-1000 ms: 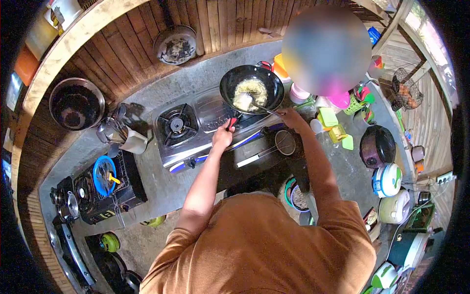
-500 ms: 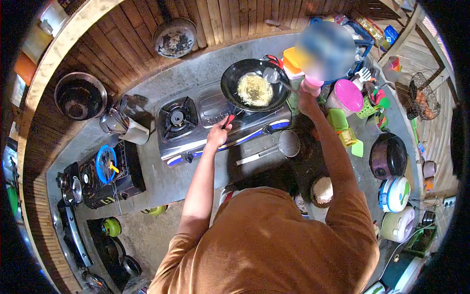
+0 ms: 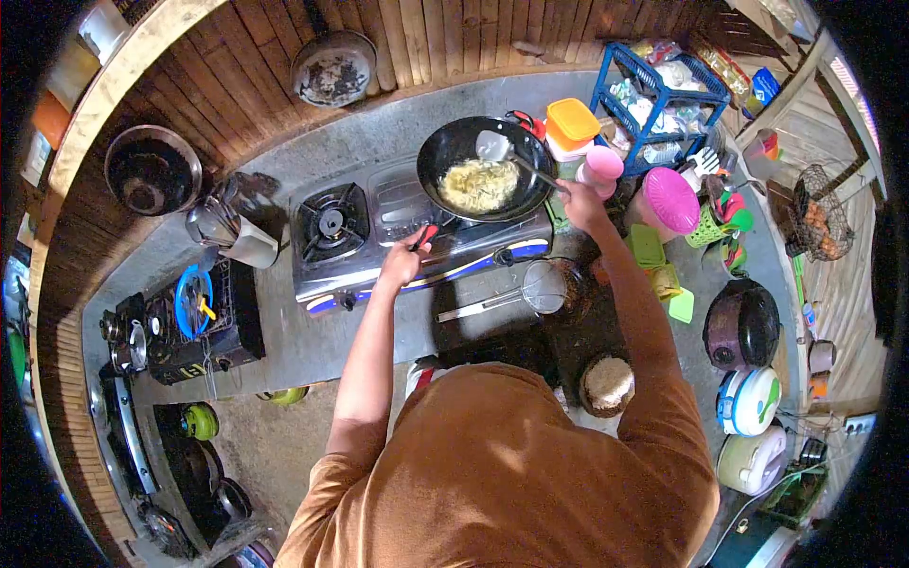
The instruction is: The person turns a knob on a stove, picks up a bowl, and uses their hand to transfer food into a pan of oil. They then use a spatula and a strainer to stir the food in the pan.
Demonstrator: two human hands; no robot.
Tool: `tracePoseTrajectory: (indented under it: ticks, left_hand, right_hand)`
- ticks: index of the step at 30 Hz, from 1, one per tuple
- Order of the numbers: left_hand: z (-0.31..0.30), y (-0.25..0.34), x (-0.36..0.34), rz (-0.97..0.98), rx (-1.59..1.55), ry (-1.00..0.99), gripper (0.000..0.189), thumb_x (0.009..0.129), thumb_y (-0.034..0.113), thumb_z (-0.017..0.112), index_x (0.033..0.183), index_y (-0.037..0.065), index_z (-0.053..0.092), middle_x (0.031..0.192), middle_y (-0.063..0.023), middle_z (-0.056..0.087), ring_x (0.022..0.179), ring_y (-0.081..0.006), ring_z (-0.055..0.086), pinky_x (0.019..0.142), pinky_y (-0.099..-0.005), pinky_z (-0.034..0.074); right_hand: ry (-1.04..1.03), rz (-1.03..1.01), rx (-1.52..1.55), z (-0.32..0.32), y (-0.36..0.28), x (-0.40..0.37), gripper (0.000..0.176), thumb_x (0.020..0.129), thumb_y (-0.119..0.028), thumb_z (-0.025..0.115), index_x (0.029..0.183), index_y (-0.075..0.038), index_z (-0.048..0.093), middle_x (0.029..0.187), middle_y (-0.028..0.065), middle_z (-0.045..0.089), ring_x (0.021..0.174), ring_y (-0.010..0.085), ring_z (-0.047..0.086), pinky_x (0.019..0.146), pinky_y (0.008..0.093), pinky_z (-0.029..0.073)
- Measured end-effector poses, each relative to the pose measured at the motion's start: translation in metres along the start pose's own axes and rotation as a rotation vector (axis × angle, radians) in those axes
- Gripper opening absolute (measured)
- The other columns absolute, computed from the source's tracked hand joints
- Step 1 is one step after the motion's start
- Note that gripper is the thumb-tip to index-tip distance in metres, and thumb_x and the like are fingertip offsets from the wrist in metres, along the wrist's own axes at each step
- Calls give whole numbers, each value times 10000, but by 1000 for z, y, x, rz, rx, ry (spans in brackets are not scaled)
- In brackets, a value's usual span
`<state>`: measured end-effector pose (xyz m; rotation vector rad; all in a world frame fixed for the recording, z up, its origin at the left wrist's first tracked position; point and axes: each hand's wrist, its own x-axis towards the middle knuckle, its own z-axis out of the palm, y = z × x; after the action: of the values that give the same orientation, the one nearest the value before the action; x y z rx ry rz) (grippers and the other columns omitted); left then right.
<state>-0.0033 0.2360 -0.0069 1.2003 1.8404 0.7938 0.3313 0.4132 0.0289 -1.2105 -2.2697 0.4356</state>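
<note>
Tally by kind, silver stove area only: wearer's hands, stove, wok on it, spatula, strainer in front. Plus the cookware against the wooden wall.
Hands: 2 (left hand, right hand)
Silver stove: 1
Wok: 1
Spatula: 1
Strainer: 1
Wall cookware: 2 (deep pot, shallow pan)
Total: 8

The wok [image 3: 439,156] was black, its handle [image 3: 425,236] partly red, the food [image 3: 479,185] pale yellow, the stove [image 3: 390,210] silver and blue.

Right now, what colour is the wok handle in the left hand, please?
The handle is mainly red where visible, best seen in the head view.
</note>
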Motion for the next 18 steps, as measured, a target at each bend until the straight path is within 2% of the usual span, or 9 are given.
tracePoseTrajectory:
  ticks: [1,2,4,8,10,11,12,14,18]
  left_hand:
    - [-1,5,-2,-31,30,-4,456,869,288,602,1307,207,505,1140,-189,616,1071,-185,579,893,-284,416]
    - [-1,5,-1,-32,31,-1,456,869,288,602,1307,207,505,1140,-189,616,1071,-185,579,893,-284,416]
    - [2,-4,3,0,35,15,451,871,289,600,1305,211,507,1142,-187,615,1071,-188,579,894,-283,415]
    - [5,-17,11,46,-14,13,444,872,291,596,1301,215,511,1171,-175,602,1110,-215,567,916,-291,410]
    - [6,-19,10,110,19,47,439,873,291,596,1298,218,513,1199,-161,589,1144,-239,549,940,-303,403]
    - [6,-20,12,110,20,46,439,873,291,596,1298,218,513,1199,-161,589,1144,-239,549,940,-303,403]
    - [6,-22,15,82,-5,26,439,873,293,596,1298,218,513,1204,-156,586,1151,-246,545,945,-307,401]
    - [6,-25,16,50,-29,3,439,874,296,596,1298,219,512,1209,-151,584,1157,-253,541,950,-310,399]
    - [6,-24,15,60,-43,4,448,867,302,604,1299,223,511,1216,-148,580,1160,-256,539,950,-313,399]
  right_hand:
    - [-5,10,-64,-1,4,3,315,819,-85,553,1121,-7,599,956,264,617,897,383,613,787,433,484]
    - [-5,8,-62,0,7,9,315,819,-85,553,1121,-7,599,956,264,617,897,383,613,787,433,484]
    - [-145,135,-304,1,7,15,332,811,-86,546,1128,3,591,942,246,629,883,364,626,794,434,486]
    - [-259,183,-251,27,21,25,327,809,-88,541,1116,8,598,952,241,629,898,358,625,806,431,485]
    - [-43,-118,-45,44,25,24,268,793,-99,515,1008,-1,640,837,226,647,794,381,628,784,443,496]
    - [-138,-15,23,48,30,27,265,794,-109,525,999,9,645,906,215,653,851,361,635,823,402,494]
    - [-138,-15,23,43,25,29,265,794,-109,525,999,9,645,906,215,653,851,361,635,823,402,494]
    - [-323,70,169,32,15,28,297,837,-104,548,1108,-4,614,905,190,662,776,255,643,720,331,490]
    - [-321,71,245,13,14,18,315,833,-105,564,1131,-9,601,860,161,653,719,214,607,692,320,474]
